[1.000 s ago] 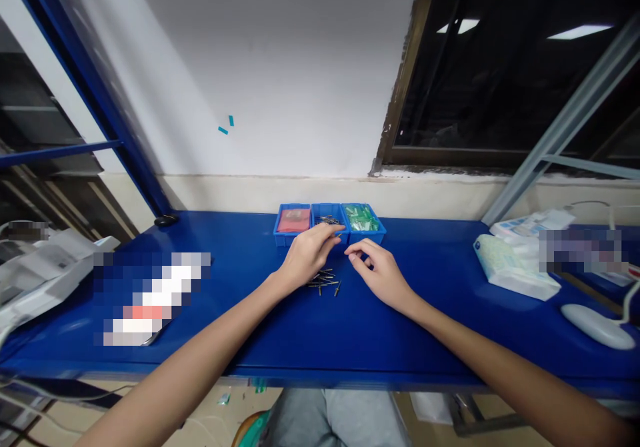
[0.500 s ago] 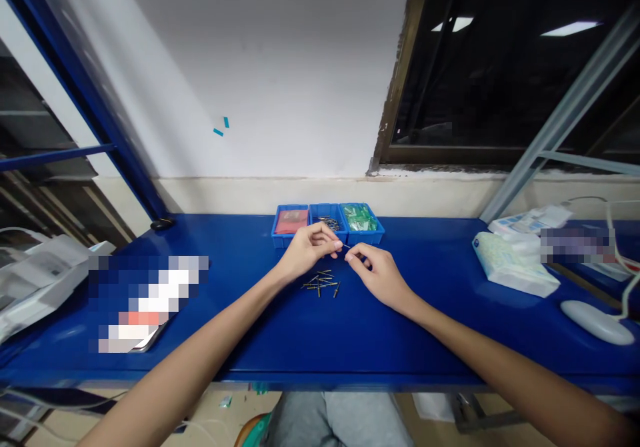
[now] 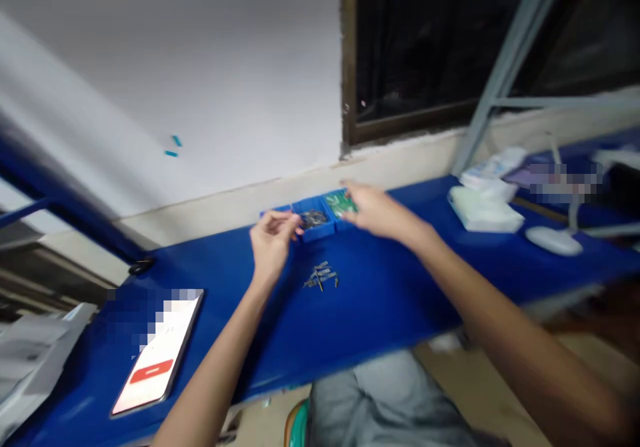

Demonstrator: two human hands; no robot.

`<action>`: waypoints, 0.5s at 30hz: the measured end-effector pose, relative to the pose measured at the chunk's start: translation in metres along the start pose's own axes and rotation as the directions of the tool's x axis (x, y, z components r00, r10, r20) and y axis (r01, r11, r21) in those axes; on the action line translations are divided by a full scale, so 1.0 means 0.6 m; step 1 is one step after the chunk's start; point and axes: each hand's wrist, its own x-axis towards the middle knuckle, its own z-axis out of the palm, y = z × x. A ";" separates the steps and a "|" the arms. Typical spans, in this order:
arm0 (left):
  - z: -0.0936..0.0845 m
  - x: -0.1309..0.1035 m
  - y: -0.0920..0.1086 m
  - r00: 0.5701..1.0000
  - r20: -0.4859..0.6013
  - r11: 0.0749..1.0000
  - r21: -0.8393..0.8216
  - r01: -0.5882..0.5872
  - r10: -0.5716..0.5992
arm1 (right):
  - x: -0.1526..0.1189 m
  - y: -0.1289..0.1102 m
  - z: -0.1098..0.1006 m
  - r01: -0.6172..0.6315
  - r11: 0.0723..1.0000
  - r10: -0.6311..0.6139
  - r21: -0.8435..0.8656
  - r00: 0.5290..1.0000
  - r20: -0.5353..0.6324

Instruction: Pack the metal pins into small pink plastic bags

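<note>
Lower left of the frame, a phone (image 3: pixel 163 364) is lying lit on the bench (image 3: pixel 227 280), probably set aside to spare the middle. Near centre, my left hand (image 3: pixel 270 242) is hanging beside the bins, thumb and fingers drawn close; it's blurring, so I'm unable to tell whether I'm pinching anything. Just right, the middle bin (image 3: pixel 319 232) is holding metal parts (image 3: pixel 314 218), and below it a loose pile (image 3: pixel 323 275) of similar pieces is lying between my forearms, likely for easy reach. Next, the right bin (image 3: pixel 343 226) is holding green packets (image 3: pixel 339 204); my right hand (image 3: pixel 369 207) is hovering there, thumb and fingers parted, straddling its contents, no grip showing. Toward the right, a tissue pack (image 3: pixel 485 207) is sitting well apart, giving my right arm room sideways. Behind the bins, the wall (image 3: pixel 240 100) is limiting forward movement; below, the bench's front edge is running above my lap.
</note>
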 end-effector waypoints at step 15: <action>0.012 0.000 -0.031 0.913 0.320 0.720 0.567 -0.400 0.254 | -0.020 0.009 0.023 0.046 0.997 -0.055 0.056 0.984 0.168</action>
